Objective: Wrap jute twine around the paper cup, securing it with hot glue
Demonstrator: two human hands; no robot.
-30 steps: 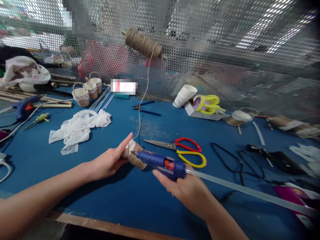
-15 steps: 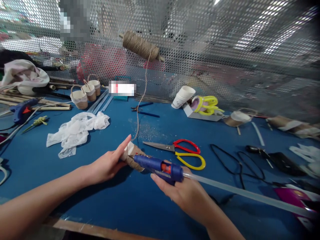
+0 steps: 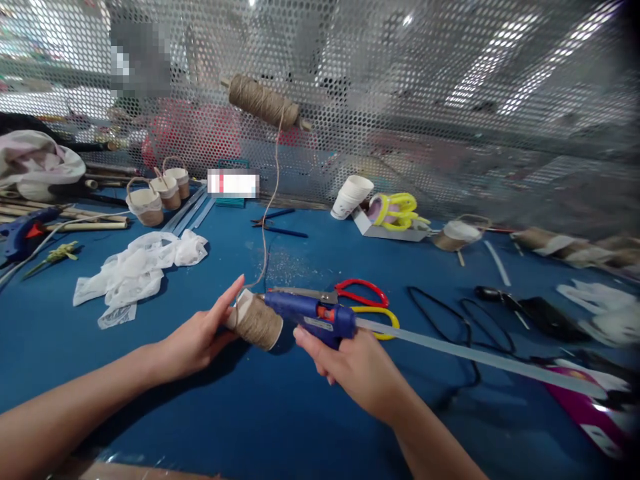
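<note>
Closes fingers of right hand (image 3: 357, 370) round blue glue gun (image 3: 311, 316), aiming left. Holds twine-wrapped cup (image 3: 257, 321) over desk (image 3: 225, 427), left hand (image 3: 193, 343) gripping with part-spread fingers; slants sideways, far left to near right, coiled tan, white-ended. Trails twine (image 3: 277, 160) to spool (image 3: 263, 101).

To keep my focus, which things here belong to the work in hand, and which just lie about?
In use, it seems:
cup in left hand
glue gun in right hand
glue stick
twine
spool

Lying about for now:
scissors
pliers
lace
second glue gun
stacked cups
</note>
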